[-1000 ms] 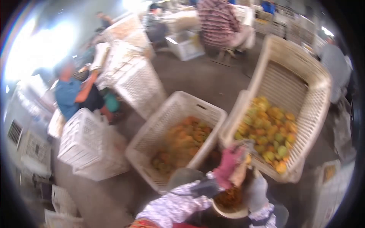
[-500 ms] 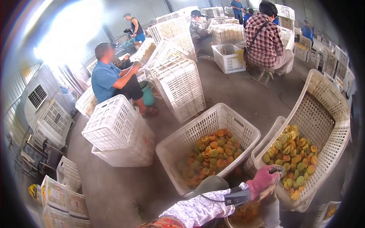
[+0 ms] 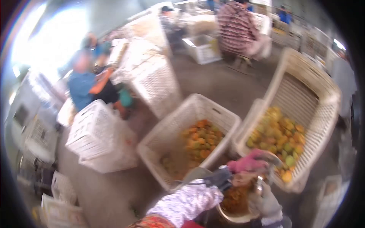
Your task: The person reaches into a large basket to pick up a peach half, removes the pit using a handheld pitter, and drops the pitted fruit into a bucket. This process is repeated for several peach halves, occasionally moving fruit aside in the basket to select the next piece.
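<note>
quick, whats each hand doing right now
Left hand, pink glove: curled over something small above the bowl; too blurred to tell what.
Right hand, grey glove: at the bowl's edge; grip cannot be told.

Holding a fruit [image 3: 243,178] in the pink-gloved left hand [image 3: 248,165] over a bowl [image 3: 232,217], grey-gloved right hand [image 3: 266,203] alongside, white crates [image 3: 304,114] standing near.

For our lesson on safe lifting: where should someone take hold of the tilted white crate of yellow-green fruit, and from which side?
Grip the tilted crate by its thick top rim, probably one hand on each long side, coming from its raised end. It leans with its mouth toward the wearer, and the fruit has piled at the low end, so that end is likely heaviest; lifting there risks spilling.
</note>
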`<state>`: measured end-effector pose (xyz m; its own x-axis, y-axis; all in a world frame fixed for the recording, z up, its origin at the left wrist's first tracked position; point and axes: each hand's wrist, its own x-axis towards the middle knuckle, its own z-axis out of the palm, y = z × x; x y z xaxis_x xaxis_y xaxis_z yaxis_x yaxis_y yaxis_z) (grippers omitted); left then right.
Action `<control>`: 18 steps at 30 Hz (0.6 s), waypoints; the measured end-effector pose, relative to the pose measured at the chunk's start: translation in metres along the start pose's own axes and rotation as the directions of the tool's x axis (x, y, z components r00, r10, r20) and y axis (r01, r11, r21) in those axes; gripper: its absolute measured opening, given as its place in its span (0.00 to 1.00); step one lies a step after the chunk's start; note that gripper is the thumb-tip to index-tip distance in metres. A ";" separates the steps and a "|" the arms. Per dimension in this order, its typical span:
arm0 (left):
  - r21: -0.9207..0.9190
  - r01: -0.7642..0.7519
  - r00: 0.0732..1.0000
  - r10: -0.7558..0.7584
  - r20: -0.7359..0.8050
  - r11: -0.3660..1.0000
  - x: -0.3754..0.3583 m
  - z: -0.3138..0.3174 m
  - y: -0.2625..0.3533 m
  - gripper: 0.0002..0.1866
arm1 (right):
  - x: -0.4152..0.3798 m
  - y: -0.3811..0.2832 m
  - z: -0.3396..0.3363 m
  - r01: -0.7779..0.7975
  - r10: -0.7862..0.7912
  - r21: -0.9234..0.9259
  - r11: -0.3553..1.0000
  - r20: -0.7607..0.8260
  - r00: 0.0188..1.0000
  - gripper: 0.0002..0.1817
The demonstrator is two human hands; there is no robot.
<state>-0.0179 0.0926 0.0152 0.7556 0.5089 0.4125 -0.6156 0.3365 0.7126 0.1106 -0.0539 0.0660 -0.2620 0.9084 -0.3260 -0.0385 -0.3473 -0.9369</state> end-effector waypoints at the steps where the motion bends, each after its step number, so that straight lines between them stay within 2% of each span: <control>1: -0.025 0.124 0.991 -0.126 -0.052 0.992 0.005 0.011 0.009 0.20 | -0.004 -0.026 0.008 -0.209 0.214 0.148 0.967 -0.019 0.977 0.21; 2: -0.023 0.091 0.967 -0.094 -0.239 0.996 0.007 0.030 0.009 0.22 | -0.004 -0.004 0.002 -0.188 0.189 0.181 0.965 0.009 0.982 0.15; 3: -0.128 0.110 0.939 -0.145 -0.312 0.986 0.010 0.041 0.011 0.21 | -0.006 -0.007 -0.001 -0.243 0.236 0.196 0.950 0.055 0.970 0.08; 4: -0.130 0.127 0.899 -0.170 -0.403 0.983 0.011 0.051 0.011 0.20 | -0.006 0.003 -0.003 -0.207 0.206 0.145 0.968 0.022 0.978 0.05; 5: 0.006 0.212 0.876 -0.187 -0.445 0.977 0.015 0.060 0.017 0.19 | -0.011 -0.009 0.001 -0.201 0.204 0.154 0.967 -0.001 0.979 0.06; 6: 0.141 0.224 0.864 -0.130 -0.486 0.964 0.016 0.060 0.016 0.19 | -0.014 -0.010 -0.004 -0.246 0.237 0.244 0.938 0.065 0.969 0.07; 7: 0.149 0.228 0.823 -0.108 -0.557 0.962 0.018 0.061 0.016 0.19 | -0.017 -0.015 -0.005 -0.262 0.253 0.208 0.942 0.070 0.965 0.08; 8: 0.093 0.172 0.821 -0.090 -0.564 0.981 0.015 0.063 0.028 0.19 | -0.021 -0.017 -0.005 -0.284 0.273 0.173 0.943 0.086 0.958 0.09; 9: 0.031 0.154 0.702 -0.087 -0.706 0.988 0.018 0.059 0.038 0.17 | -0.024 -0.002 -0.006 -0.292 0.283 0.190 0.938 0.074 0.956 0.09; 10: 0.269 0.277 0.701 -0.002 -0.713 0.922 0.016 0.057 0.057 0.16 | -0.026 0.023 -0.007 -0.131 0.115 -0.239 0.962 -0.079 0.990 0.10; 11: 0.317 0.181 0.744 0.082 -0.663 0.931 0.005 0.038 0.059 0.15 | -0.030 0.041 -0.010 -0.010 -0.104 -0.642 0.767 -0.140 0.985 0.11; 12: 0.320 0.165 0.669 0.132 -0.731 0.933 0.001 0.047 0.075 0.15 | -0.035 0.044 -0.010 -0.017 -0.105 -0.638 0.770 -0.152 0.983 0.11; 13: 0.569 0.271 0.695 0.251 -0.674 0.776 -0.014 0.025 0.085 0.15 | -0.039 0.046 -0.009 -0.149 -0.045 -0.804 0.576 -0.214 0.976 0.11; 14: 0.774 0.296 0.750 0.366 -0.552 0.560 -0.026 0.011 0.095 0.15 | -0.043 0.049 -0.007 -0.268 0.001 -0.902 0.338 -0.284 0.959 0.11; 15: 0.835 0.422 0.814 0.257 -0.520 0.354 -0.042 -0.007 0.114 0.17 | -0.046 0.059 -0.008 -0.235 -0.027 -0.918 0.321 -0.257 0.966 0.11; 16: 0.835 0.427 0.818 0.246 -0.520 0.346 -0.052 -0.021 0.118 0.17 | -0.050 0.064 -0.005 -0.236 -0.026 -0.912 0.334 -0.259 0.965 0.11; 17: 0.867 0.440 0.890 0.246 -0.385 -0.234 -0.054 -0.026 0.121 0.17 | -0.052 0.069 -0.002 -0.257 -0.038 -0.934 0.249 -0.275 0.961 0.11; 18: 0.610 0.297 0.950 0.162 -0.268 -0.735 -0.054 -0.030 0.121 0.17 | -0.050 0.071 -0.001 -0.277 -0.053 -0.948 0.160 -0.288 0.956 0.12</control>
<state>-0.1399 0.1293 0.0625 0.5577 0.7500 0.3557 0.8136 -0.5789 -0.0550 0.1217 -0.1241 0.0160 0.0293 0.9541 -0.2980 0.9801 -0.0860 -0.1790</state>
